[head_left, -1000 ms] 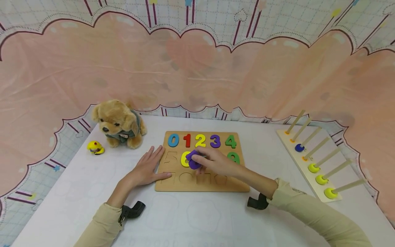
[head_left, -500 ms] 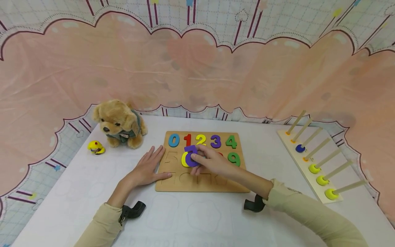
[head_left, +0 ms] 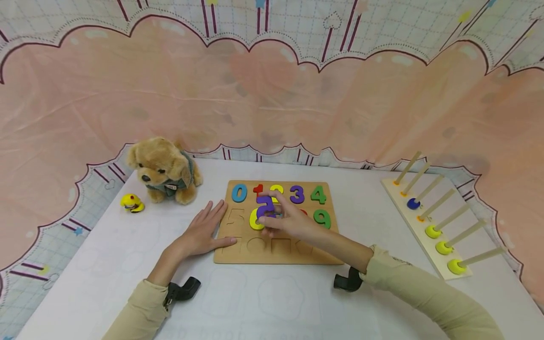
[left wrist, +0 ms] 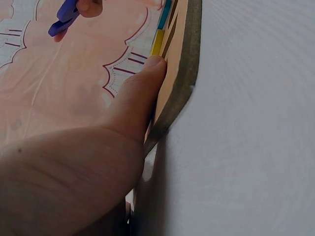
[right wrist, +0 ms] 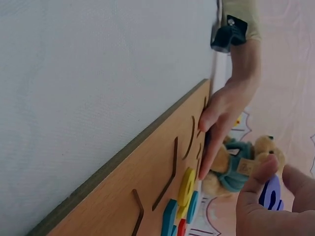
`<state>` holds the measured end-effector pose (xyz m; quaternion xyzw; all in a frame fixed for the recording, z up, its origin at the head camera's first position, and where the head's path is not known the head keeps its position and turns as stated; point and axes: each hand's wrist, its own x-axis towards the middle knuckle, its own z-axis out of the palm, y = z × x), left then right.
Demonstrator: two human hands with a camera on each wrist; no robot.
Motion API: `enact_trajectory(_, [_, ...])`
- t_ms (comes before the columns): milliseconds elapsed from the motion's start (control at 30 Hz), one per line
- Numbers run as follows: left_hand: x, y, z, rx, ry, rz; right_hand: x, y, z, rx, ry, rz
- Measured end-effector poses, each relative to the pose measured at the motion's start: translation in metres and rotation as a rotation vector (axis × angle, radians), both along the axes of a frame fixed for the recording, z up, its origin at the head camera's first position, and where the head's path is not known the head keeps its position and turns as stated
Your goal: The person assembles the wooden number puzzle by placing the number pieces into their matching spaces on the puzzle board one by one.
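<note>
My right hand (head_left: 293,221) pinches a purple number 5 (head_left: 265,205) between thumb and fingers, held above the wooden number board (head_left: 276,259). In the head view the piece overlaps the yellow 6 (head_left: 254,221). In the right wrist view, the purple piece (right wrist: 270,193) sits between thumb and fingertips. My left hand (head_left: 203,232) lies with spread fingers along the board's left edge, thumb on its lower left corner area. An outlined 5 recess (head_left: 236,216) shows left of the 6. Across the top row sit the blue 0 (head_left: 239,193), purple 3 (head_left: 297,194) and green 4 (head_left: 318,195).
A plush dog (head_left: 163,172) and a small yellow toy duck (head_left: 132,203) stand at the back left. To the right lies a rack of wooden pegs (head_left: 429,231) with yellow and blue beads. A patterned cloth (head_left: 272,104) hangs behind the white table (head_left: 272,307).
My right hand has turned the purple 5, so it now shows upright as a 5, and its fingers have shifted on it. My left hand stays in place on the board.
</note>
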<state>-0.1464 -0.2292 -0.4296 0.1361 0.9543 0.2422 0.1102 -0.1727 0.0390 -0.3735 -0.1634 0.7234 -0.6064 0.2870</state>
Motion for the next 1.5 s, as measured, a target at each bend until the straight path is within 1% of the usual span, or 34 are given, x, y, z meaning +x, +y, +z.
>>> enact_trajectory(100, [0.0,0.0,0.001,-0.003,0.0,0.001,0.0,-0.003,0.0,0.07,0.014,-0.056])
enact_trajectory(200, [0.0,0.0,0.001,-0.003,0.0,0.002,0.0,-0.006,0.0,0.123,0.05,-0.088])
enact_trajectory(333, [-0.001,0.0,0.001,0.001,-0.001,0.002,0.0,-0.007,-0.001,0.157,0.083,-0.112])
enact_trajectory(433, [-0.001,0.0,0.001,0.005,-0.002,0.0,0.0,-0.007,-0.001,0.163,0.096,-0.124])
enact_trajectory(600, [-0.001,0.001,0.002,0.002,0.0,0.003,0.0,-0.007,-0.001,0.162,0.14,-0.116])
enact_trajectory(933, [-0.001,0.0,0.0,-0.002,0.006,0.004,0.001,-0.008,-0.003,0.213,0.321,-0.095])
enact_trajectory(1100, [0.0,0.001,-0.001,-0.003,0.008,0.007,0.004,-0.009,-0.002,0.276,0.477,-0.069])
enact_trajectory(1200, [0.0,0.001,-0.001,-0.003,0.007,0.008,0.007,-0.009,-0.001,0.321,0.562,-0.076])
enact_trajectory(1300, [0.0,0.001,0.0,-0.003,0.008,0.008,0.01,-0.009,0.002,0.354,0.597,-0.096])
enact_trajectory(1500, [0.001,0.001,0.0,-0.007,0.009,0.003,0.013,-0.01,0.004,0.397,0.621,-0.129])
